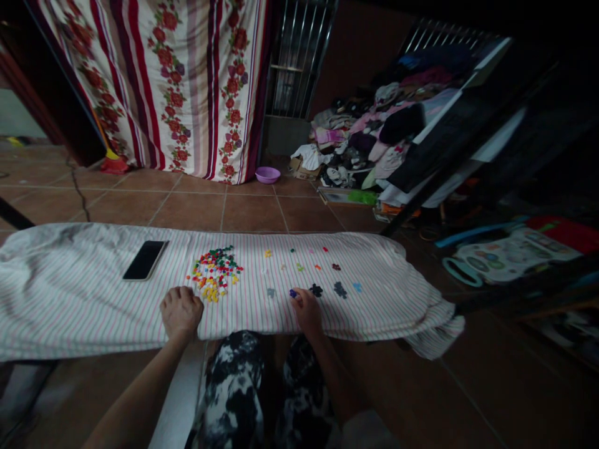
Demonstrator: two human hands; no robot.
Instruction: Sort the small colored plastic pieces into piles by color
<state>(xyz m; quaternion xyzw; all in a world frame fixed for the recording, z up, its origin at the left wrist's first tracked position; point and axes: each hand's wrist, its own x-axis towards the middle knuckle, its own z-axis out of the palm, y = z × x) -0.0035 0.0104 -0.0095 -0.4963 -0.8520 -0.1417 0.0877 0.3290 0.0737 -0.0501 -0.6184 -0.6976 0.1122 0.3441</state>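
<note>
My left hand [181,310] rests on the striped cloth with its fingers curled under; whatever they may hold is hidden. Just beyond it lies a mixed heap of small coloured beads [219,267], with yellow ones at the near side. My right hand [309,312] is closed in a pinch at a small cluster of dark blue beads [292,293]. Right of those fingers sit black beads [316,290], dark grey beads [340,290] and light blue beads [357,287]. Grey beads [271,292] lie to the left. Farther back are small groups, including yellow beads [268,254] and brown beads [336,267].
The striped cloth [93,312] covers a long low table. A dark-screened phone [145,260] lies on its left part. Beyond are a purple basin [267,175], a flowered curtain [196,87] and a clothes pile [369,137]. A toy panel [515,252] stands at right.
</note>
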